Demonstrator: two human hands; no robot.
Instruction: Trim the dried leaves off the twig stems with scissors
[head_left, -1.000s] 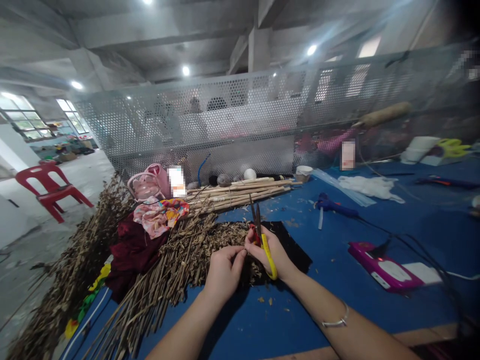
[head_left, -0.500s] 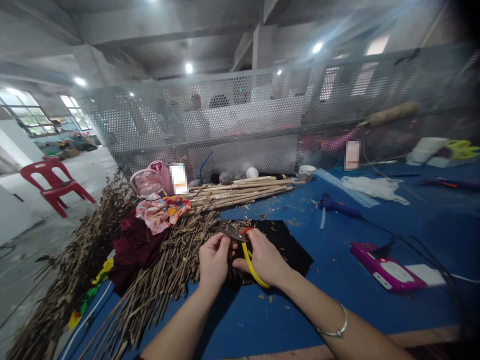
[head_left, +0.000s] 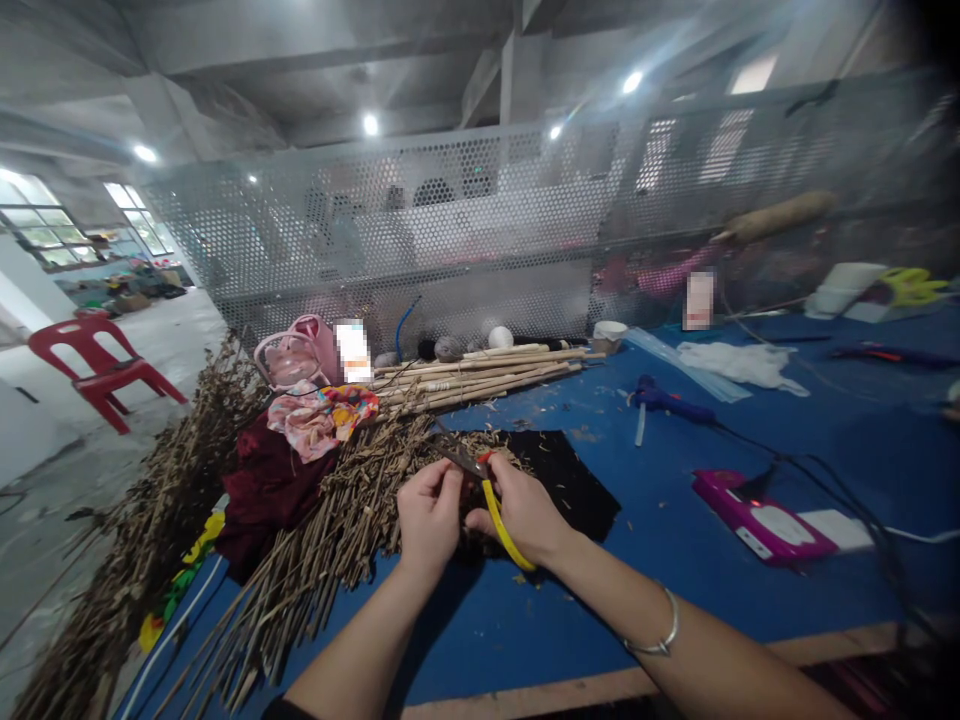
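My right hand (head_left: 529,515) grips a pair of scissors (head_left: 496,515) with a yellow and red handle. Their dark blades point up and left, just above the fingertips of my left hand (head_left: 429,510). That hand is closed in a pinch, thumb against fingers; whatever it holds is too small and hidden to name. Below both hands lie dried plant clippings and a black sheet (head_left: 577,480). A heap of dried brown stems (head_left: 352,520) spreads to the left of my left hand.
Pale sticks (head_left: 480,375) lie behind the heap. At right are a blue glue gun (head_left: 671,402), a magenta device (head_left: 765,520) with cables and a white cloth (head_left: 742,362). Crumpled fabric (head_left: 315,420) sits at left. A perforated metal screen (head_left: 420,240) closes off the table's back.
The view has shifted slightly, so the scene sits a little higher and further left. My hands stay close together, with the scissors still in the right one.
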